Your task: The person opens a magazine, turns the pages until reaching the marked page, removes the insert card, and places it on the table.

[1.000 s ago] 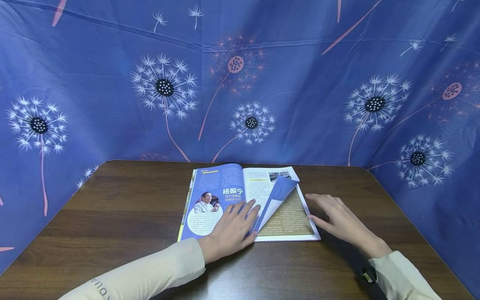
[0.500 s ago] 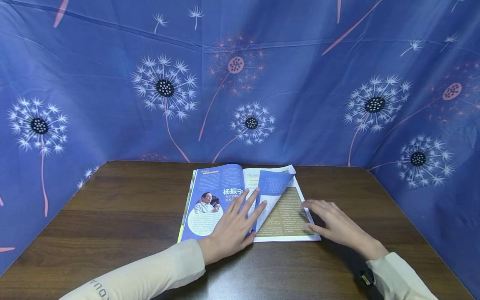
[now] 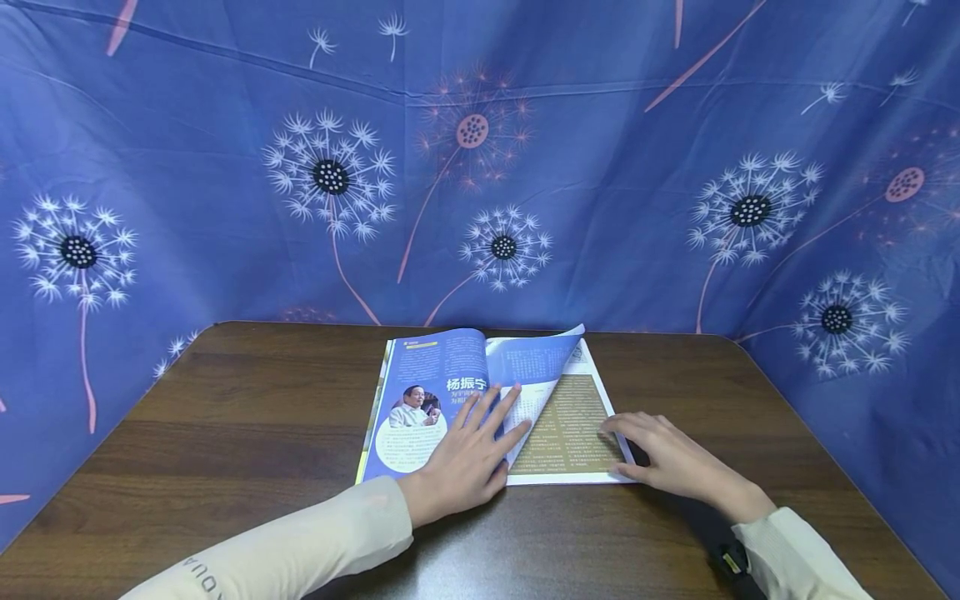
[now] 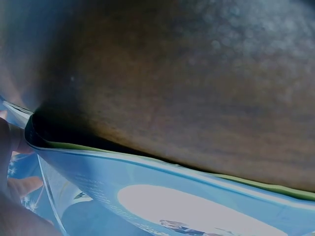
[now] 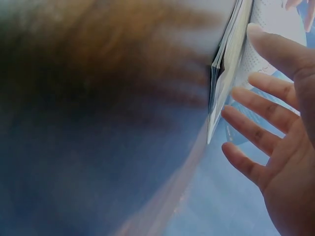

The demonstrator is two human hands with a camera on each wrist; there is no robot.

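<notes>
We see the left hand [image 3: 467, 460] spread on the magazine [image 3: 538, 396], right hand [image 3: 673, 460] loose at its right edge, table [image 3: 262, 433] either side.

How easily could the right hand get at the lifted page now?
Yes, probably easily: the right hand, holding nothing, is at the right edge of the magazine, and only the flat brown-printed page shows between it and the lifted page; the left hand lies on the far side.
</notes>
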